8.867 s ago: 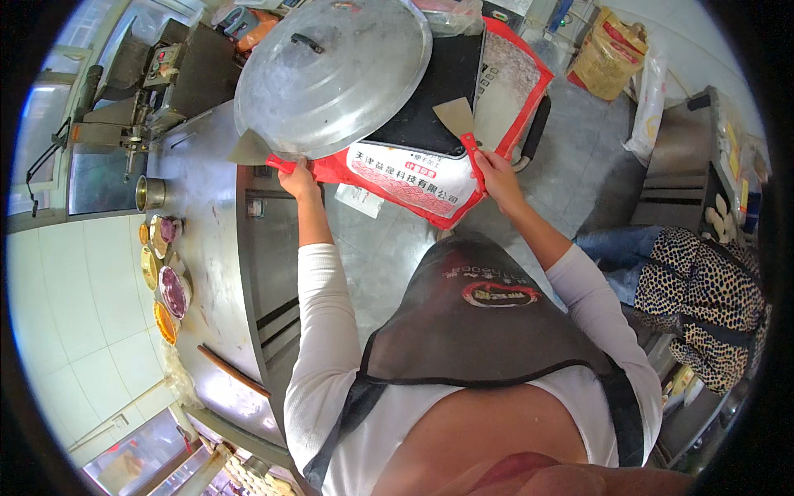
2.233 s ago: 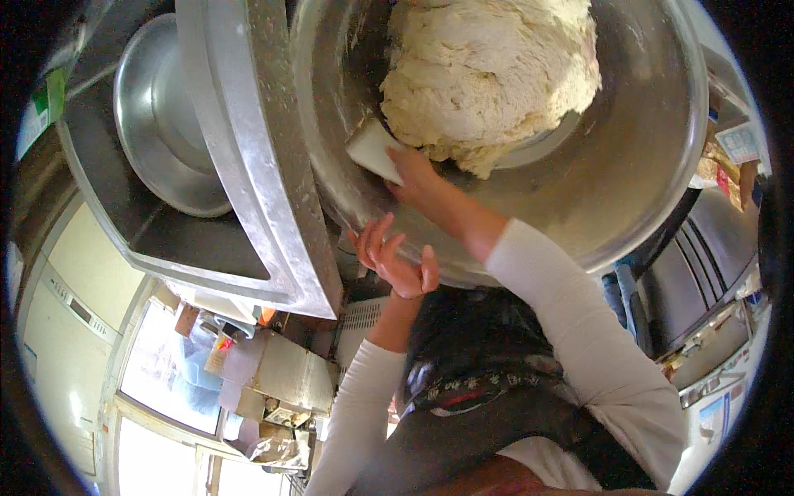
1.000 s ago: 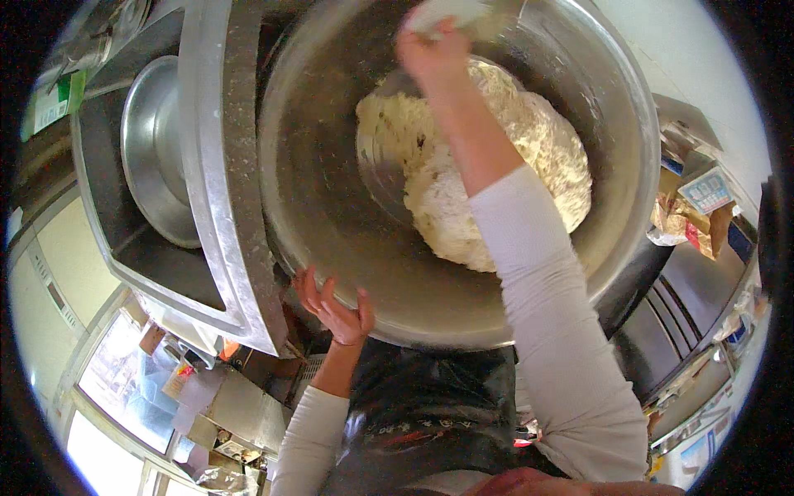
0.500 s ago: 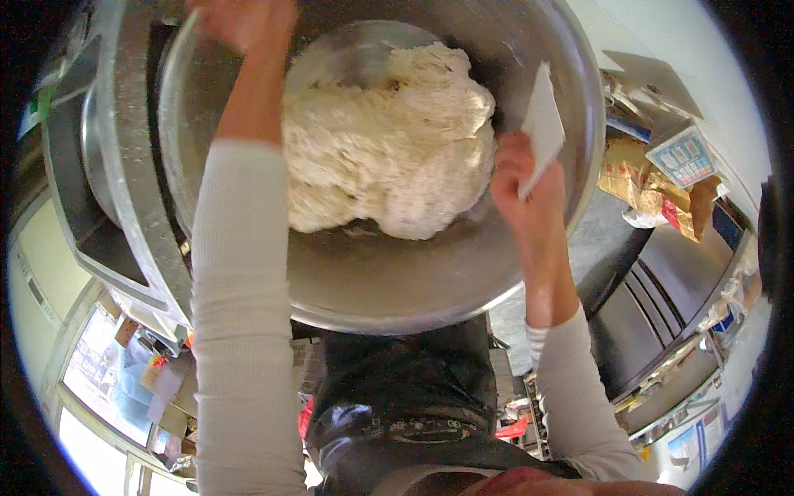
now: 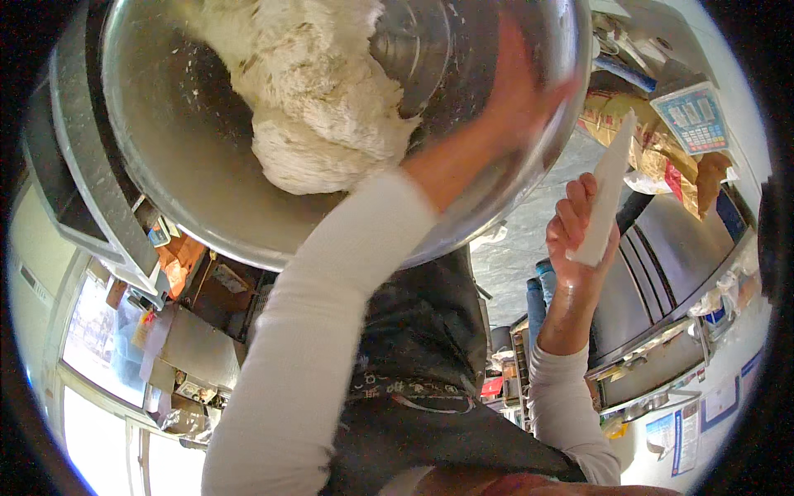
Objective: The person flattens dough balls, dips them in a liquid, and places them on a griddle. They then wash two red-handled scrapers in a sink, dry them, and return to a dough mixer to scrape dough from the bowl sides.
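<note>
A big rough lump of pale dough [image 5: 322,99] lies in a large steel mixing bowl [image 5: 190,198]. My left arm crosses over the near side of the bowl. My left hand [image 5: 517,95] is over its right wall, blurred by motion, with the thumb apart from the stretched fingers and nothing seen in it. Whether it touches the metal I cannot tell. Outside the bowl, at the right, my right hand [image 5: 579,223] is closed around a flat white dough scraper [image 5: 610,186], which points up and away from me.
A grey machine frame [image 5: 99,165] stands close to the bowl's left. To the right are a calculator-like keypad device [image 5: 693,118], a brown paper bag [image 5: 653,149] and a steel cabinet [image 5: 662,256]. My dark apron [image 5: 422,331] is just below the bowl's near rim.
My left hand has swung from the bowl's far left to its right wall. My right hand has moved out past the rim with the scraper. Bowl and dough appear farther left and up.
</note>
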`<action>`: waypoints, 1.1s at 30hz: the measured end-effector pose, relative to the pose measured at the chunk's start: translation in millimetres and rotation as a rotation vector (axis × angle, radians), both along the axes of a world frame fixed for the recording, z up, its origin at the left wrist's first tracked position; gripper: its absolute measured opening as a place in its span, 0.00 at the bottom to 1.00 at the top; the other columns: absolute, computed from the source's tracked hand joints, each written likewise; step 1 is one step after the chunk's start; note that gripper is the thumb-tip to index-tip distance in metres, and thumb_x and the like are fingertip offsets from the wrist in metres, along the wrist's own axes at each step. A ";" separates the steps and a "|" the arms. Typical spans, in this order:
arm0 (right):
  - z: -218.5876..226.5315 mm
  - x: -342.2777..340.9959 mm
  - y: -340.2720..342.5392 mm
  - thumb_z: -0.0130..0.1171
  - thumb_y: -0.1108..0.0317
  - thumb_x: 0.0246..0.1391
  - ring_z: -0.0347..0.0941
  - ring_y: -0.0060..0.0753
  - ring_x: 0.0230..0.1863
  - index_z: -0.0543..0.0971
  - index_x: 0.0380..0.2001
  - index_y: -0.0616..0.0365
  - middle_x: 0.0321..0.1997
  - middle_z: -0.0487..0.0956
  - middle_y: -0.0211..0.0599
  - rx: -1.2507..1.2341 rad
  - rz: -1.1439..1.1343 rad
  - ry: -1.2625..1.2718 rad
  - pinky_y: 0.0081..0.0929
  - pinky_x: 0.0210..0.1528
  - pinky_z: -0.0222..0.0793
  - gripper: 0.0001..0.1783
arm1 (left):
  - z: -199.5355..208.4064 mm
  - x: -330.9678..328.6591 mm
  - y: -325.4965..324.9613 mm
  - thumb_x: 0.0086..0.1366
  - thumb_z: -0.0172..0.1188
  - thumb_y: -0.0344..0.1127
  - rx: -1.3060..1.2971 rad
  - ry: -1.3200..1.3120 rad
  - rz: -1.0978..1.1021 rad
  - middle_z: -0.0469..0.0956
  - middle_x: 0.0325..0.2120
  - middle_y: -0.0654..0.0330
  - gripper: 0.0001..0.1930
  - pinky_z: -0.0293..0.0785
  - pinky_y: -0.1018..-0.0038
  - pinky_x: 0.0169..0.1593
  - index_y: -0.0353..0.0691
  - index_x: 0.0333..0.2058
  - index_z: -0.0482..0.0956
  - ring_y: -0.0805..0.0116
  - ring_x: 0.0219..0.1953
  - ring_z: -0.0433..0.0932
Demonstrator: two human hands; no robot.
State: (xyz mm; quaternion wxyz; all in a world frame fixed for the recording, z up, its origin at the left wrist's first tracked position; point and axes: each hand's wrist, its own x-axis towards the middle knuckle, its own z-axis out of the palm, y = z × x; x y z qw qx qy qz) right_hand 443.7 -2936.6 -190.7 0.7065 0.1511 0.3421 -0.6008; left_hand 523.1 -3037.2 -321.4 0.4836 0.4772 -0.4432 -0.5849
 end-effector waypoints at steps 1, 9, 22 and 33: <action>-0.9 -1.7 0.1 0.40 0.67 0.60 0.54 0.24 0.16 0.62 0.34 0.60 0.21 0.57 0.31 0.021 0.018 0.006 0.20 0.15 0.52 0.07 | 3.4 41.5 48.3 0.54 0.58 0.53 0.194 0.001 -0.329 0.38 0.63 0.41 0.49 0.36 0.65 0.66 0.29 0.61 0.38 0.50 0.66 0.36; 11.5 18.2 -10.7 0.43 0.53 0.61 0.56 0.18 0.13 0.66 0.27 0.48 0.17 0.60 0.22 0.299 0.149 0.304 0.16 0.09 0.52 0.13 | 15.6 107.6 80.9 0.57 0.40 0.68 0.817 -0.460 -0.770 0.48 0.60 0.39 0.45 0.46 0.64 0.64 0.28 0.57 0.55 0.50 0.63 0.49; -1.7 50.7 -24.2 0.50 0.52 0.57 0.70 0.22 0.37 0.69 0.47 0.56 0.42 0.73 0.30 0.285 0.373 0.755 0.21 0.36 0.68 0.22 | 61.3 361.2 79.0 0.59 0.47 0.58 0.504 -1.384 -1.332 0.59 0.57 0.45 0.33 0.54 0.60 0.60 0.39 0.55 0.63 0.47 0.57 0.59; -50.3 68.0 -198.3 0.58 0.65 0.50 0.75 0.40 0.34 0.67 0.48 0.59 0.36 0.77 0.44 -0.580 0.912 2.429 0.29 0.37 0.70 0.22 | 67.1 296.3 125.3 0.56 0.52 0.29 0.045 -0.622 -0.430 0.73 0.45 0.52 0.16 0.67 0.64 0.53 0.41 0.46 0.72 0.52 0.48 0.71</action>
